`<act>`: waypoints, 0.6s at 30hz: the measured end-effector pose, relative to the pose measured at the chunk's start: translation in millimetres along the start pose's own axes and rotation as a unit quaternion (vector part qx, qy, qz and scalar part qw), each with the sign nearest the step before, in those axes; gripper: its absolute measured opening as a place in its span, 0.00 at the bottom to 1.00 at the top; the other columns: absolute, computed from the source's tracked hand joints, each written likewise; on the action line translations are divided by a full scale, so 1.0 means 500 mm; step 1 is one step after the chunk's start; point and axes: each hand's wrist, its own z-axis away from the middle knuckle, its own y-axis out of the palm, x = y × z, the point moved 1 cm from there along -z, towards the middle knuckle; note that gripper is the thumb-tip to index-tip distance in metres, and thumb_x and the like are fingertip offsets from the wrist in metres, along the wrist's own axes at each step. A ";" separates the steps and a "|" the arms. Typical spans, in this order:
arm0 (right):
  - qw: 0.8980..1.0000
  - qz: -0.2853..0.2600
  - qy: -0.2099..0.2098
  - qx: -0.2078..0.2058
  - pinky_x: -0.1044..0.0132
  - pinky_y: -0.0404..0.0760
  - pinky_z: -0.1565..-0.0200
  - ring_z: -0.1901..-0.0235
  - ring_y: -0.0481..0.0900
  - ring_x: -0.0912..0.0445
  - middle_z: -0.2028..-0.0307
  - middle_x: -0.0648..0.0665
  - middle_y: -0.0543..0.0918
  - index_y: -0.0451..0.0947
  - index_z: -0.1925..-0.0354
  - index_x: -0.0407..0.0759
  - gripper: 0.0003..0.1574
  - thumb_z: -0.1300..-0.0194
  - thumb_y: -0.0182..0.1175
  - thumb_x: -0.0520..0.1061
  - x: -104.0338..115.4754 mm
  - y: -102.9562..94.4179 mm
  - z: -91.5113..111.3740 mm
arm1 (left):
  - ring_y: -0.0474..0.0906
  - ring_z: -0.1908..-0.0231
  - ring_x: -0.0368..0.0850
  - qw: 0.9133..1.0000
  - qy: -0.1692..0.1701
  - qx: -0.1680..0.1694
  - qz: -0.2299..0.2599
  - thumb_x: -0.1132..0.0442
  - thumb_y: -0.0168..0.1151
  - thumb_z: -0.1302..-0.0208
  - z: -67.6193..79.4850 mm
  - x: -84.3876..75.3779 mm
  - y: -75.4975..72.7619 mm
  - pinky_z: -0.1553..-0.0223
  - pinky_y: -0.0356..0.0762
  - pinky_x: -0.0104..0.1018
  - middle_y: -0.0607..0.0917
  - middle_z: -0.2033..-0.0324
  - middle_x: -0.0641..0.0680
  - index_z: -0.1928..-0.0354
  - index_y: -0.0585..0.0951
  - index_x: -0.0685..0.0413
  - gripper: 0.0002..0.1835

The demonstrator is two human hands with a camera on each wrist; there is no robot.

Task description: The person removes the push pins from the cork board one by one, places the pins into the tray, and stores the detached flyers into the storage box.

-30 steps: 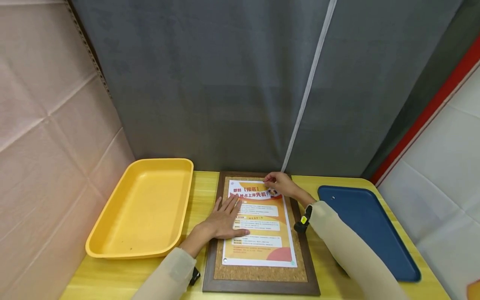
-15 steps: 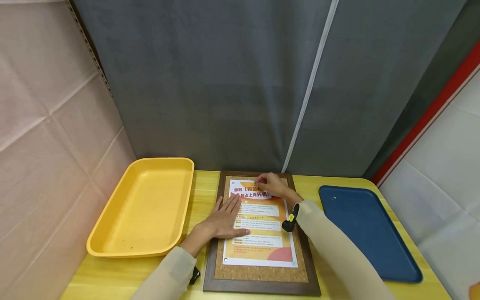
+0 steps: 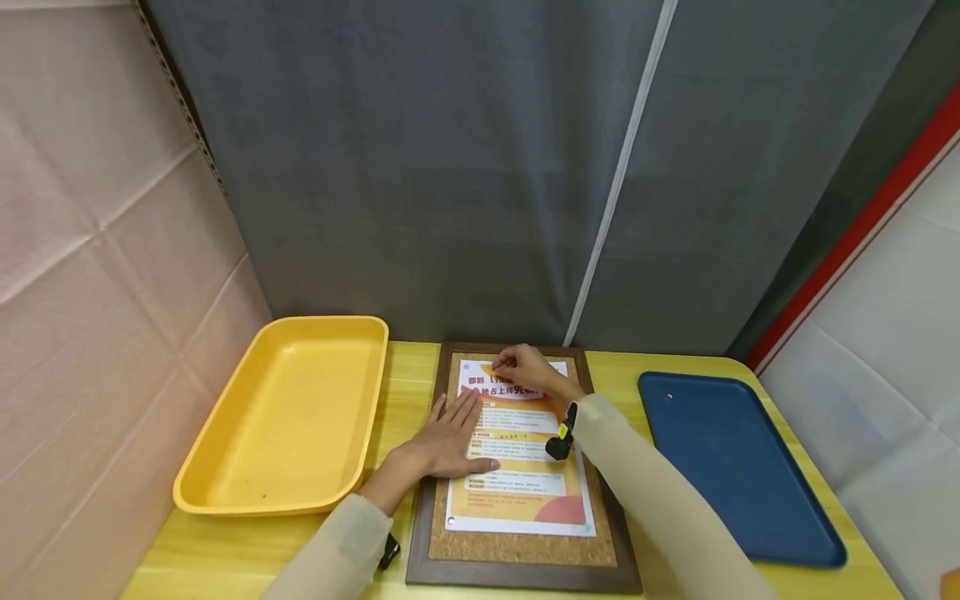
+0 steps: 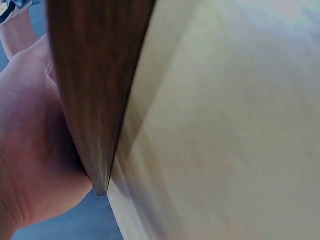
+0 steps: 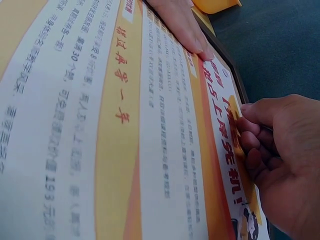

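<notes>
A printed poster (image 3: 517, 508) in orange and white lies on a framed corkboard (image 3: 525, 546). The left hand (image 3: 442, 442) rests on the poster's left side with fingers spread. In the left wrist view, that hand (image 4: 42, 135) is beside the dark wooden frame (image 4: 100, 90). Over the poster's upper heading is the right hand (image 3: 528, 369), fingers curled and thumb against the forefinger. In the right wrist view, the right hand (image 5: 285, 155) shows nothing between its fingertips; a small thing there could be hidden. Small pins (image 3: 451, 521) appear at the poster's lower corners.
A deep yellow tray (image 3: 277, 504) stands left of the corkboard. To the right lies a flat blue tray (image 3: 750, 475) with a small shiny item (image 3: 669, 397) near its upper left. A grey curtain (image 3: 450, 167) hangs behind the yellow table (image 3: 405, 375).
The right hand has moved left along the top of the poster, from its upper right corner to above the heading. The left hand has stayed in place.
</notes>
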 end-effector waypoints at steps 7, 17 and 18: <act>1.000 0.016 0.006 -0.003 0.71 0.76 0.65 0.71 0.76 0.62 0.65 0.44 0.89 0.88 0.56 0.34 0.06 0.29 0.66 0.34 0.006 0.017 -0.015 | 0.35 0.15 0.56 1.000 0.010 0.003 0.011 0.22 0.50 0.30 0.000 0.002 0.001 0.19 0.33 0.62 0.40 0.15 0.60 0.15 0.41 0.61 0.62; 1.000 0.015 0.003 -0.003 0.72 0.76 0.65 0.72 0.76 0.62 0.67 0.43 0.88 0.88 0.57 0.33 0.07 0.31 0.65 0.31 0.025 0.043 -0.035 | 0.35 0.15 0.56 1.000 0.007 0.000 0.017 0.20 0.48 0.31 0.006 0.014 0.001 0.19 0.32 0.62 0.40 0.15 0.61 0.15 0.42 0.62 0.63; 1.000 0.016 0.001 -0.003 0.72 0.76 0.66 0.72 0.76 0.62 0.67 0.43 0.88 0.88 0.57 0.33 0.07 0.31 0.65 0.31 0.027 0.045 -0.037 | 0.35 0.15 0.56 1.000 0.006 0.000 0.018 0.21 0.49 0.31 0.008 0.015 0.000 0.19 0.32 0.62 0.40 0.15 0.61 0.15 0.43 0.62 0.63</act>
